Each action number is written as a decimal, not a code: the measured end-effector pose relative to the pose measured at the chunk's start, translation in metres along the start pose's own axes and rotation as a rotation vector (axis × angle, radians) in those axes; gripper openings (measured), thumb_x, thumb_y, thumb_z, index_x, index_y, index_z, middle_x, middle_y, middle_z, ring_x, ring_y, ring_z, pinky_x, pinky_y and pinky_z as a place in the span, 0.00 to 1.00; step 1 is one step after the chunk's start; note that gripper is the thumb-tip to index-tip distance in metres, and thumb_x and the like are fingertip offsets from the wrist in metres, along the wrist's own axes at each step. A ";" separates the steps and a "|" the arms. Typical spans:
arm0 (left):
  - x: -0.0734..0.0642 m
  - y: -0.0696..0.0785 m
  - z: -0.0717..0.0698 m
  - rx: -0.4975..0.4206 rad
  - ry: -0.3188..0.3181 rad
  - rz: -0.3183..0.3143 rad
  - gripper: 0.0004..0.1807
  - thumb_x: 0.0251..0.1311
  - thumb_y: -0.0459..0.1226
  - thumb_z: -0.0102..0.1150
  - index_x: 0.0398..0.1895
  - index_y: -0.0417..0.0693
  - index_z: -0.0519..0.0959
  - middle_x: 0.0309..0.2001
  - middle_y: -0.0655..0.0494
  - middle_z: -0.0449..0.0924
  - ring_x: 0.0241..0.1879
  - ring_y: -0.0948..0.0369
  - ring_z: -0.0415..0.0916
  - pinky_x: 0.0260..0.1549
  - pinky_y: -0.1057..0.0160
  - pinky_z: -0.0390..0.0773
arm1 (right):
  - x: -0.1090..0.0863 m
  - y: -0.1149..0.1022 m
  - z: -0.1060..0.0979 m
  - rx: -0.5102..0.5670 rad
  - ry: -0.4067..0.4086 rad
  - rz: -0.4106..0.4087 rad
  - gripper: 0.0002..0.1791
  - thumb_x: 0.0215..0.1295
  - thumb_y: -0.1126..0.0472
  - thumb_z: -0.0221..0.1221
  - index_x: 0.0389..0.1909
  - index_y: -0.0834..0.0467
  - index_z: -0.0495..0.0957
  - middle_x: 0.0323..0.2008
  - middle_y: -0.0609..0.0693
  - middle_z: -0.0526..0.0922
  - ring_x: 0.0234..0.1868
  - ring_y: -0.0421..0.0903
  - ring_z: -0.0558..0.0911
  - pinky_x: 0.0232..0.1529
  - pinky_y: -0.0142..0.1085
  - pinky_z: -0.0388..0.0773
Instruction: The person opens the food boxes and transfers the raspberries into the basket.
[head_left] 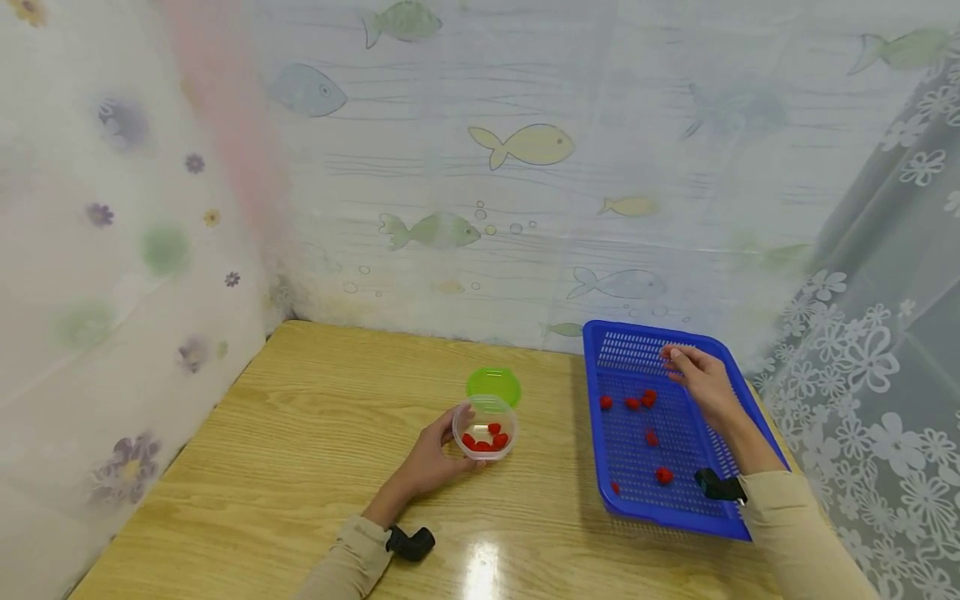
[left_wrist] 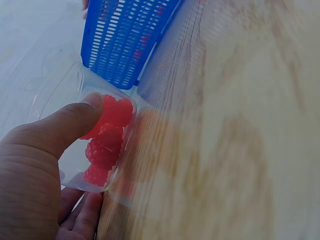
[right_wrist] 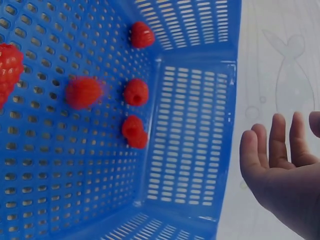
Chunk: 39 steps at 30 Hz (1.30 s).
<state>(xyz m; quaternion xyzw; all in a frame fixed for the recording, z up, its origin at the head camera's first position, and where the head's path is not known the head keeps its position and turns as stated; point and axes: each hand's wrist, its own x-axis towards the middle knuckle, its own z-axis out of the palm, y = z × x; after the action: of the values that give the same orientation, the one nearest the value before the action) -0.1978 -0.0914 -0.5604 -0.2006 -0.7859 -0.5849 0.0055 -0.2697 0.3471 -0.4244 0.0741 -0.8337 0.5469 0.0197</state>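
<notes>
My left hand (head_left: 435, 458) holds a small clear plastic tub (head_left: 480, 412), thumb on one side and fingers on the other. Several red raspberries (head_left: 483, 446) lie inside it; the left wrist view shows them clustered against the tub wall (left_wrist: 75, 175). Over the far end of a blue slotted basket (head_left: 591, 392) is my right hand (head_left: 705, 379). Its fingers look spread in the right wrist view, with nothing visible between them. Below it, several raspberries (head_left: 663, 475) are scattered in the basket, and one raspberry (right_wrist: 84, 92) is blurred.
A round green lid (head_left: 493, 387) lies on the wooden table (head_left: 315, 433) just behind the tub. The basket stands at the table's right side. A fish-patterned curtain (head_left: 420, 292) hangs along the back edge, with a lacy curtain (head_left: 862, 358) at the right.
</notes>
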 end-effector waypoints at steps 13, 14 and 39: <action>-0.002 -0.001 0.000 0.017 0.011 -0.024 0.51 0.53 0.38 0.79 0.78 0.48 0.61 0.69 0.45 0.72 0.69 0.50 0.71 0.68 0.53 0.70 | -0.020 -0.051 0.021 0.127 -0.099 -0.167 0.26 0.82 0.48 0.45 0.61 0.66 0.74 0.49 0.36 0.81 0.53 0.32 0.81 0.53 0.23 0.79; -0.002 0.000 0.000 0.013 0.010 -0.027 0.51 0.53 0.38 0.78 0.78 0.49 0.61 0.69 0.45 0.72 0.69 0.50 0.71 0.68 0.53 0.70 | -0.024 -0.058 0.025 0.140 -0.108 -0.186 0.25 0.82 0.49 0.45 0.59 0.65 0.75 0.49 0.37 0.82 0.53 0.33 0.82 0.53 0.24 0.79; -0.002 0.002 0.001 -0.016 0.004 -0.023 0.50 0.53 0.34 0.77 0.79 0.45 0.59 0.71 0.43 0.70 0.69 0.49 0.71 0.66 0.51 0.72 | -0.064 -0.086 0.176 0.188 -0.216 -0.241 0.18 0.82 0.61 0.45 0.51 0.72 0.78 0.49 0.66 0.82 0.51 0.50 0.80 0.57 0.35 0.79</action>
<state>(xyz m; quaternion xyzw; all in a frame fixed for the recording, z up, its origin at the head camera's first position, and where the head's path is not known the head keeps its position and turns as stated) -0.1953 -0.0903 -0.5592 -0.1906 -0.7834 -0.5915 -0.0011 -0.1855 0.1594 -0.4243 0.2333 -0.7612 0.6049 -0.0116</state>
